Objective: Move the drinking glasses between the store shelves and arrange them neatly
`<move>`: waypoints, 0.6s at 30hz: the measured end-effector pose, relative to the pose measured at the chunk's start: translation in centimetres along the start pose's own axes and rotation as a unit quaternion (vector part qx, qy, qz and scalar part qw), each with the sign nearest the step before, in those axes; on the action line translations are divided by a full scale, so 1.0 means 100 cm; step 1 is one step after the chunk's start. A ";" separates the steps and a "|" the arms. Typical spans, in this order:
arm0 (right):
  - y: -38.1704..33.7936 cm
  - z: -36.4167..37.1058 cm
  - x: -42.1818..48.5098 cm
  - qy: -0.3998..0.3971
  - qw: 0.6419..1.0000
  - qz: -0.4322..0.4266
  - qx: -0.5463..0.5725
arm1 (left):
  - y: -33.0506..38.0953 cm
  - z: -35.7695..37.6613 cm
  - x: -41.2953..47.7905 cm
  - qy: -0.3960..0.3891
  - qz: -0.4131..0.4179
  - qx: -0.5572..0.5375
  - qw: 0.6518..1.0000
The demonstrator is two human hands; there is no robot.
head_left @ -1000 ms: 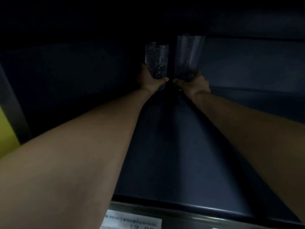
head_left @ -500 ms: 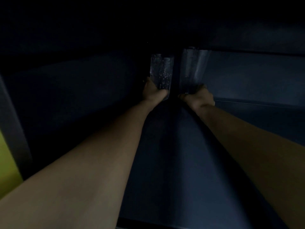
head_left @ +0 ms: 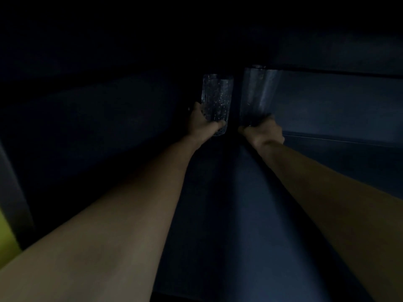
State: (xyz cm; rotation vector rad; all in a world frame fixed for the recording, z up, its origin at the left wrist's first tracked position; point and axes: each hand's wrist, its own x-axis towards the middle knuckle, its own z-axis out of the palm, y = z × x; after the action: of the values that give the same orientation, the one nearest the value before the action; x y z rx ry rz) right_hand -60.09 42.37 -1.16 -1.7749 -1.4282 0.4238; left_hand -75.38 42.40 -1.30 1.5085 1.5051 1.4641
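deep inside a dark shelf, far at the back, the bumpy glass is gripped low down by the left hand, with the fingers and thumb curled round its bottom part. the smooth glass is gripped near its base by the right hand, with the fingers wrapped round it too. the low grip is likely used so that each one can be set down flat and the hand slid away without a knock. the two are kept side by side, near each other but apart, most likely so that a neat row can be made against the back wall. both are stood upright, so the long way of each runs up and down, with the top end up and the base down by the hands. the smooth glass is seen to be the taller one. it cannot be told in the dark if the bases are touching the shelf. a bit of yellow is seen at the left edge.
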 end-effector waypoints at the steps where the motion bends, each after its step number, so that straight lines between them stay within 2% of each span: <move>1: 0.000 0.000 0.000 0.001 1.000 -0.001 -0.004 | 0.000 0.000 0.000 -0.002 -0.001 -0.001 1.000; 14: 0.001 0.002 0.004 -0.008 1.000 -0.004 -0.020 | 0.005 -0.005 -0.011 -0.027 -0.012 0.028 0.999; 18: 0.001 0.000 0.001 -0.005 1.000 -0.012 -0.025 | 0.009 -0.008 -0.019 -0.013 -0.020 0.043 0.999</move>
State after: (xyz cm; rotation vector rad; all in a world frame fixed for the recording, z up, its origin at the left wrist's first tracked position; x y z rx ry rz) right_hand -59.95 42.46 -1.22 -1.7963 -1.4782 0.3882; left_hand -75.35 40.24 -0.82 1.5334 1.5922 1.3662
